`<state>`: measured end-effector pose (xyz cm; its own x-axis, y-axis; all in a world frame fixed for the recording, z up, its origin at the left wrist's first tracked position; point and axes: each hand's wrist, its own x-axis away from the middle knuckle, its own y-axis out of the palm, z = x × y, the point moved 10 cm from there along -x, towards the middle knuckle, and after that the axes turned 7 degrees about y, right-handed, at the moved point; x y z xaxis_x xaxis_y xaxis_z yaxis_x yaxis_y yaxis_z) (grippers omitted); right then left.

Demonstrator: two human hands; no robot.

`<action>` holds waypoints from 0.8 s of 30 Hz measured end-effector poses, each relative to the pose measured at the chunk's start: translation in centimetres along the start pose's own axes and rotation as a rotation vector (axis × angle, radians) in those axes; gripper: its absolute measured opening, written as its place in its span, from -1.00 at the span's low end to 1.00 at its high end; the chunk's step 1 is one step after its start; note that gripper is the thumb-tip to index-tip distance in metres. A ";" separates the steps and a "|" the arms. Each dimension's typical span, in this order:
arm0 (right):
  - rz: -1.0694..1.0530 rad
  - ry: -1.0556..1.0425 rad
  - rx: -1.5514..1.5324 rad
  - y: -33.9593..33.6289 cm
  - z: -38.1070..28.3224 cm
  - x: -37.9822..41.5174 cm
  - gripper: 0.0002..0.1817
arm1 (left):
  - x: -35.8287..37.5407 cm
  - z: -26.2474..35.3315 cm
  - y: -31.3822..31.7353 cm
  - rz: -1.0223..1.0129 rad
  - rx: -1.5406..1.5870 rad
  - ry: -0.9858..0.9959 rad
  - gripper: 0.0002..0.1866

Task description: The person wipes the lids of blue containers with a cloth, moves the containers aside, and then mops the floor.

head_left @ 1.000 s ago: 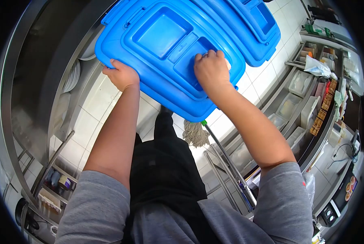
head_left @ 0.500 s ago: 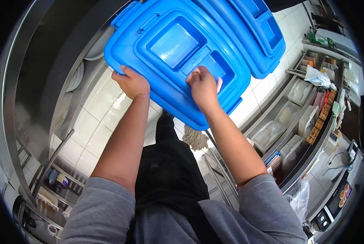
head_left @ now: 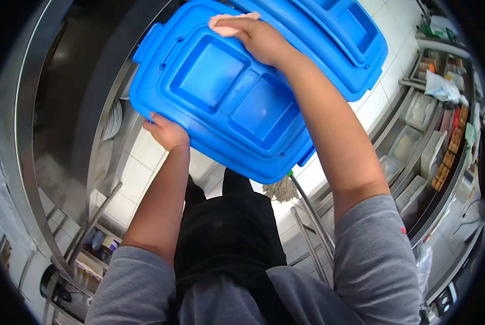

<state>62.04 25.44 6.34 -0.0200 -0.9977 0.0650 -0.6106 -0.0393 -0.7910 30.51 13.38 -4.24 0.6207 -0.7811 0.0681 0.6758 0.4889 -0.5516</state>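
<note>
A large blue plastic lid [head_left: 242, 89] with two rectangular recesses fills the upper middle of the view. My left hand [head_left: 168, 134] grips its near left edge, thumb on top and the other fingers hidden beneath. In my right hand [head_left: 263, 42] is a pink cloth [head_left: 229, 24], pressed onto the lid's far rim, with the fingers closed over it. Behind this lid lies a second blue lid [head_left: 356, 67], partly covered by the first one and cut off by the top of the view.
Stacked white plates [head_left: 112, 120] sit on a steel shelf at left. Below the lid a mop head [head_left: 281, 190] hangs near metal rails [head_left: 310, 244]. On the right is a counter with clear containers [head_left: 405, 146] and a plastic bag [head_left: 442, 86]. White tiles [head_left: 145, 149] cover the floor.
My right hand has moved with the cloth from the middle of the lid to its far rim. The lid and my left hand have shifted slightly nearer and to the left.
</note>
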 end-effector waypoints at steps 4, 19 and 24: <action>-0.188 0.311 -0.461 -1.2 9.2 7.6 -0.64 | 0.3 0.6 0.0 -0.001 -0.001 -0.009 -0.39; 0.368 0.697 -0.372 3.7 1.6 37.6 -0.70 | 1.0 0.7 0.7 -0.079 0.061 -0.085 -0.35; 0.643 1.125 -0.958 3.4 8.9 43.0 -0.74 | -5.5 -4.1 -2.7 -0.260 -0.054 0.114 -0.36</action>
<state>66.15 -18.09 1.03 -0.7340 -0.2727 0.6220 -0.5089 0.8273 -0.2379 23.64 14.79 -6.54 0.3781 -0.9179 0.1208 0.7828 0.2472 -0.5711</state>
